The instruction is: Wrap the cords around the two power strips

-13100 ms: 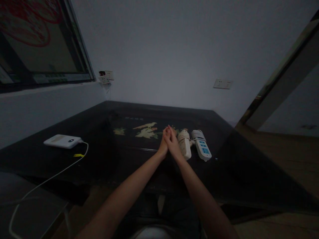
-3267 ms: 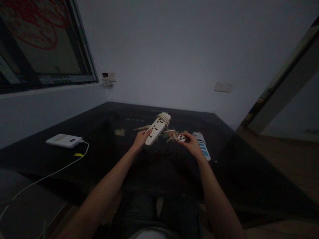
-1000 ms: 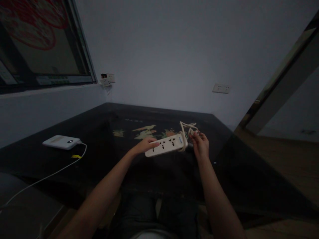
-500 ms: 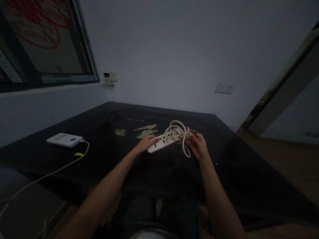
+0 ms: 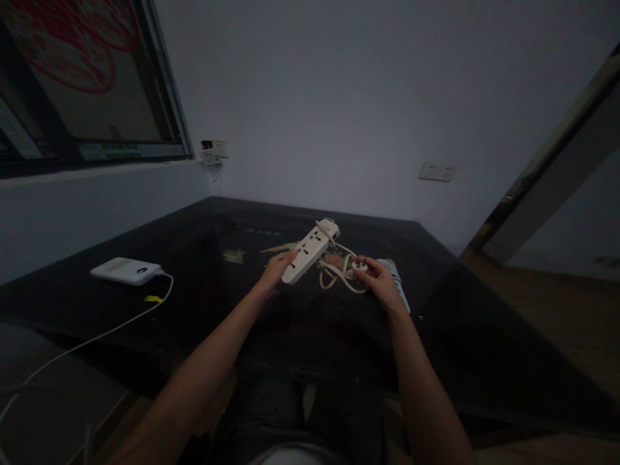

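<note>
My left hand (image 5: 278, 268) grips the near end of a white power strip (image 5: 307, 253), which slants up and away to the right above the table. From its far end a pale cord (image 5: 334, 272) runs in loose loops toward my right hand (image 5: 380, 281). The fingers of my right hand pinch the cord's round plug (image 5: 359, 265), its face turned up. Just behind and to the right of that hand lies a flat light-blue and white item (image 5: 398, 284), partly covered by the hand; its kind cannot be made out.
The dark glossy table (image 5: 203, 336) bears a printed pattern. On its left lies a white power bank (image 5: 126, 271) with a white cable (image 5: 106, 334) running off the near left edge. A yellow tag (image 5: 154, 299) lies beside the cable. Wall sockets (image 5: 436, 172) are mounted behind the table.
The power strip has swung more upright, its far end now farther away. The cord loops have dropped off it to the right. The plug and the light-blue item have come into sight by my right hand.
</note>
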A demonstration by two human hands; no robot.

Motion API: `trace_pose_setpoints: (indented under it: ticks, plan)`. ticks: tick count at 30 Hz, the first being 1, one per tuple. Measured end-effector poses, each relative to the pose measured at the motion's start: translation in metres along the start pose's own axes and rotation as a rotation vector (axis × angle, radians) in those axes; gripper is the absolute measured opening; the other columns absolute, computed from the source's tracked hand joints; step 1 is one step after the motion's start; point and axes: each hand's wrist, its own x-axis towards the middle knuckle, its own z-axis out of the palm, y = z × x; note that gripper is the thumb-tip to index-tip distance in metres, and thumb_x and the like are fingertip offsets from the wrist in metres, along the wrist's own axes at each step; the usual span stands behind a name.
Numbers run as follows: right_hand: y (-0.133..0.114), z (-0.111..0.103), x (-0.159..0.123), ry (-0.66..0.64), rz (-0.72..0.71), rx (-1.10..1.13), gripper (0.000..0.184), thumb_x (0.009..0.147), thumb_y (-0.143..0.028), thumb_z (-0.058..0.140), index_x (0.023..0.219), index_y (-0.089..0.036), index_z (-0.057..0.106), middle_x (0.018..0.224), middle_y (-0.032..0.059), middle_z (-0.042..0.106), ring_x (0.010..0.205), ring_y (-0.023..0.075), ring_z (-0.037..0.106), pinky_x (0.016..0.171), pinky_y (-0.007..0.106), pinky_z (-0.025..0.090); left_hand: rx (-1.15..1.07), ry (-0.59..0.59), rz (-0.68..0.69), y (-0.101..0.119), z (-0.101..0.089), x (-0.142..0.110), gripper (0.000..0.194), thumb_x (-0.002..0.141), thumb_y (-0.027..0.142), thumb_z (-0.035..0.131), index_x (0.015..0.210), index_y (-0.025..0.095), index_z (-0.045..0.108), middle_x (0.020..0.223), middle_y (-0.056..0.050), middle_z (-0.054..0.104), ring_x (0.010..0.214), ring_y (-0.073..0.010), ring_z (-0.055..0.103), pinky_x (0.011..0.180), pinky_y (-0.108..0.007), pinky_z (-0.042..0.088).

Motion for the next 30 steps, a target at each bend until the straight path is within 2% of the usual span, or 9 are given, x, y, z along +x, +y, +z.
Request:
trace_pose_setpoints:
  ticks: [3, 6, 9, 12, 16, 18, 20, 24, 30]
  plan:
    - [0.008, -0.003, 0.006, 0.140, -0.020, 0.024, 0.039, 0.059, -0.038, 0.075, 0.092, -0.018, 0.067, 0.062, -0.0012, 0.063, 0.051, 0.0127, 0.054, 0.049, 0.025, 0.045, 0.003, -0.031, 0.002, 0.002, 0.002, -0.002, 0.053, 0.064, 0.059, 0.066, 0.083, 0.010, 0.071, 0.071, -0.007, 0.068, 0.059, -0.0143, 0.055, 0.052, -0.023, 0.035]
    - [0.015, -0.005, 0.010, 0.287, -0.013, 0.108, 0.043, 0.055, -0.038, 0.078, 0.090, -0.017, 0.064, 0.072, 0.0012, 0.066, 0.054, 0.0126, 0.057, 0.051, 0.025, 0.047, 0.033, -0.113, 0.017, 0.004, 0.003, -0.005, 0.049, 0.064, 0.057, 0.066, 0.079, 0.011, 0.071, 0.066, -0.006, 0.065, 0.054, -0.0126, 0.051, 0.049, -0.023, 0.033]
    - [0.020, -0.007, 0.012, 0.397, -0.017, 0.173, 0.045, 0.053, -0.040, 0.079, 0.088, -0.017, 0.062, 0.082, 0.0034, 0.067, 0.060, 0.0142, 0.060, 0.054, 0.027, 0.050, 0.108, -0.274, 0.024, 0.007, 0.005, -0.012, 0.046, 0.062, 0.058, 0.067, 0.071, 0.013, 0.070, 0.060, -0.005, 0.062, 0.050, -0.0117, 0.047, 0.046, -0.023, 0.029]
    - [0.022, -0.009, 0.013, 0.459, -0.025, 0.218, 0.043, 0.057, -0.042, 0.077, 0.088, -0.017, 0.061, 0.082, 0.0028, 0.067, 0.063, 0.0143, 0.061, 0.057, 0.027, 0.051, 0.215, -0.464, 0.024, 0.010, 0.007, -0.018, 0.042, 0.059, 0.056, 0.069, 0.066, 0.015, 0.071, 0.057, -0.005, 0.061, 0.050, -0.0125, 0.046, 0.045, -0.023, 0.029]
    - [0.020, -0.014, 0.013, 0.494, -0.047, 0.370, 0.039, 0.061, -0.040, 0.076, 0.090, -0.019, 0.061, 0.080, -0.0007, 0.065, 0.065, 0.0122, 0.062, 0.064, 0.027, 0.052, 0.357, -0.628, 0.050, 0.011, 0.009, -0.023, 0.036, 0.066, 0.051, 0.067, 0.067, 0.015, 0.071, 0.057, -0.003, 0.060, 0.052, -0.0127, 0.047, 0.048, -0.023, 0.031]
    - [0.017, -0.017, 0.013, 0.494, -0.083, 0.451, 0.038, 0.060, -0.038, 0.077, 0.090, -0.020, 0.061, 0.083, -0.0013, 0.065, 0.067, 0.0110, 0.062, 0.067, 0.026, 0.052, 0.410, -0.621, 0.055, 0.011, 0.010, -0.023, 0.036, 0.070, 0.050, 0.064, 0.069, 0.015, 0.071, 0.059, -0.003, 0.060, 0.053, -0.0128, 0.048, 0.050, -0.023, 0.032]
    - [0.014, -0.019, 0.013, 0.488, -0.130, 0.488, 0.037, 0.061, -0.037, 0.077, 0.090, -0.021, 0.061, 0.087, -0.0005, 0.065, 0.070, 0.0108, 0.062, 0.068, 0.025, 0.052, 0.435, -0.561, 0.055, 0.010, 0.010, -0.021, 0.037, 0.071, 0.050, 0.062, 0.069, 0.015, 0.070, 0.059, -0.003, 0.059, 0.053, -0.0130, 0.047, 0.050, -0.024, 0.030]
    - [0.007, -0.016, 0.010, 0.444, -0.181, 0.472, 0.038, 0.062, -0.037, 0.077, 0.092, -0.022, 0.061, 0.090, 0.0005, 0.064, 0.073, 0.0112, 0.063, 0.066, 0.024, 0.052, 0.452, -0.424, 0.062, 0.006, 0.008, -0.015, 0.039, 0.070, 0.053, 0.062, 0.061, 0.015, 0.067, 0.055, -0.002, 0.056, 0.052, -0.0126, 0.044, 0.049, -0.024, 0.026]
    - [0.003, -0.008, 0.005, 0.337, -0.205, 0.470, 0.040, 0.060, -0.037, 0.078, 0.094, -0.025, 0.059, 0.088, -0.0002, 0.064, 0.076, 0.0131, 0.063, 0.069, 0.027, 0.052, 0.459, -0.287, 0.048, -0.004, 0.005, -0.008, 0.037, 0.071, 0.053, 0.062, 0.063, 0.017, 0.068, 0.049, 0.000, 0.052, 0.048, -0.0131, 0.042, 0.048, -0.025, 0.022]
